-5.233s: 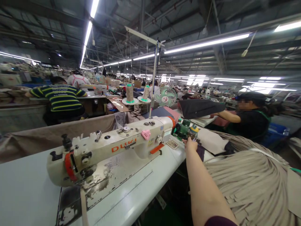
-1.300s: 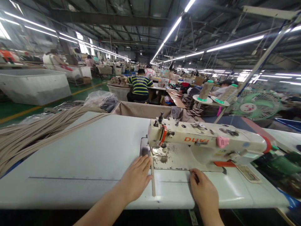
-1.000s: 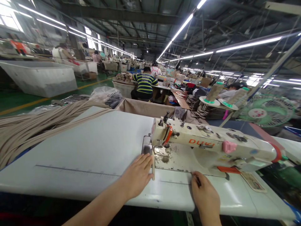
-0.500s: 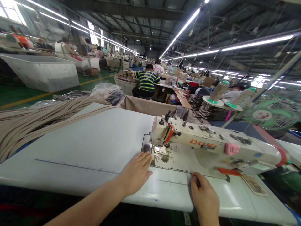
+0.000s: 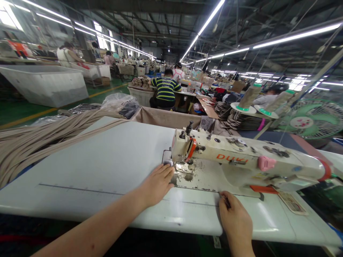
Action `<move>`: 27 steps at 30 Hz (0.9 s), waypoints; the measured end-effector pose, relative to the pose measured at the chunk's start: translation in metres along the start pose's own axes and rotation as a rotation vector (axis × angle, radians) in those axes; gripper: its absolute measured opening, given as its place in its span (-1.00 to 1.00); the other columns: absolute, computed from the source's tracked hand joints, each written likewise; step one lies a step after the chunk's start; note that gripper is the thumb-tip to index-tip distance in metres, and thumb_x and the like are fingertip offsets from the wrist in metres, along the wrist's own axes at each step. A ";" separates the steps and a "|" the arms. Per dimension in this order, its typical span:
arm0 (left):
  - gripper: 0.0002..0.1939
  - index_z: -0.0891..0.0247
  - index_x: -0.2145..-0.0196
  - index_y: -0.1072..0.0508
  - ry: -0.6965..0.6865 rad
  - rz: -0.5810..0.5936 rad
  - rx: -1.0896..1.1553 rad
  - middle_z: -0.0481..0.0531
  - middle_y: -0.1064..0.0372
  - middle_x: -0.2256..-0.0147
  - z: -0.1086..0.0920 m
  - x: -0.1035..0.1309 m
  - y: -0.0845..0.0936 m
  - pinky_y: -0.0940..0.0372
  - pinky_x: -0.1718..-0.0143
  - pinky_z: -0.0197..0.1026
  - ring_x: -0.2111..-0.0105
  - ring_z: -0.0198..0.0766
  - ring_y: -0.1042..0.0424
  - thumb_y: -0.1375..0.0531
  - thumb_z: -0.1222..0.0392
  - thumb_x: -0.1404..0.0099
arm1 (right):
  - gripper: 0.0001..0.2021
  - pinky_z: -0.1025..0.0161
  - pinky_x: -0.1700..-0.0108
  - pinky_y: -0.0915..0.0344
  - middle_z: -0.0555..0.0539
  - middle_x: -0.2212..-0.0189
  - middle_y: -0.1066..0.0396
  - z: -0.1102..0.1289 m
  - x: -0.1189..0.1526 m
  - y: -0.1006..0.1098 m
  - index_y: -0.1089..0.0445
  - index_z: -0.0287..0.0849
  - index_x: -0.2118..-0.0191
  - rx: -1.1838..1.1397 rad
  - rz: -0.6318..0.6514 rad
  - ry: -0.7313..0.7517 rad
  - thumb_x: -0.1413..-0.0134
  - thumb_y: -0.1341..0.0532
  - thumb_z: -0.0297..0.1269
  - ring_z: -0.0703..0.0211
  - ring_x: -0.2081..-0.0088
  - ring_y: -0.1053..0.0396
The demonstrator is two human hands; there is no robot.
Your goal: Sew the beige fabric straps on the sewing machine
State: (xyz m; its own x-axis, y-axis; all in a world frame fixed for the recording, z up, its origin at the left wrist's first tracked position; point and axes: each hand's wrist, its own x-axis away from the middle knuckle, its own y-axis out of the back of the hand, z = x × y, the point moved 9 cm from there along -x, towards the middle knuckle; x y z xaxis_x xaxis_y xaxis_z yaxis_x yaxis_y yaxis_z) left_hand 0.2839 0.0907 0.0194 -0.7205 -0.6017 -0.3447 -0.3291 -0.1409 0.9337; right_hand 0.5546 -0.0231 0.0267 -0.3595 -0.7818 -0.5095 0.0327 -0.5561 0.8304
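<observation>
My left hand (image 5: 158,184) lies flat with its fingers stretched out. Its fingertips rest on the bright metal slide plate (image 5: 166,156) beside the needle area of a white sewing machine (image 5: 214,153). At the table's front edge, to the right, my right hand (image 5: 235,216) is closed, with curled fingers around a small dark thing that I cannot make out. Both hands are on the pale sewing table (image 5: 112,160), which has a ruler scale (image 5: 80,189) along its front. No fabric shows under the needle.
Long beige strips (image 5: 53,139) are heaped over the table's left side. Behind the machine stand two thread cones (image 5: 249,98) and a green fan (image 5: 308,121). A beige cloth-lined bin (image 5: 166,117) borders the far edge. A person in a striped shirt (image 5: 165,89) sits beyond.
My left hand has slid slightly forward over the slide plate. My right hand stays closed near the table's edge. The whole view has shifted a little.
</observation>
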 end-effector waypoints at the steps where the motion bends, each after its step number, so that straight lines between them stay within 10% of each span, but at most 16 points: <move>1: -0.48 0.38 -0.31 -0.24 0.006 -0.002 0.006 0.23 -0.22 -0.31 0.001 -0.001 0.001 -0.08 -0.38 0.11 -0.34 0.04 -0.17 -0.10 0.05 -0.51 | -0.67 0.14 0.25 -0.37 -0.08 0.19 -0.61 0.000 0.000 0.000 -0.53 -0.13 0.14 0.000 -0.006 0.000 -0.26 -0.04 -0.15 -0.03 0.26 -0.57; 27: -0.60 0.21 -0.21 -0.39 0.066 0.052 0.193 0.11 -0.33 -0.23 0.024 -0.017 0.003 -0.11 -0.36 0.26 -0.31 0.06 -0.19 -0.16 0.19 -0.45 | -0.65 0.18 0.31 -0.35 -0.11 0.25 -0.61 0.004 -0.003 0.010 -0.54 -0.14 0.19 -0.034 -0.035 -0.015 -0.23 -0.04 -0.13 0.00 0.30 -0.55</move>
State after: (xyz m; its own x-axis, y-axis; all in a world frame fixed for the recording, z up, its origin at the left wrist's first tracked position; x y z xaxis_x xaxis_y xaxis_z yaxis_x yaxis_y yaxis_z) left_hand 0.2802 0.1196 0.0258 -0.6999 -0.6556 -0.2834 -0.4080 0.0413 0.9120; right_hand 0.5522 -0.0251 0.0369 -0.3748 -0.7576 -0.5344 0.0516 -0.5925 0.8039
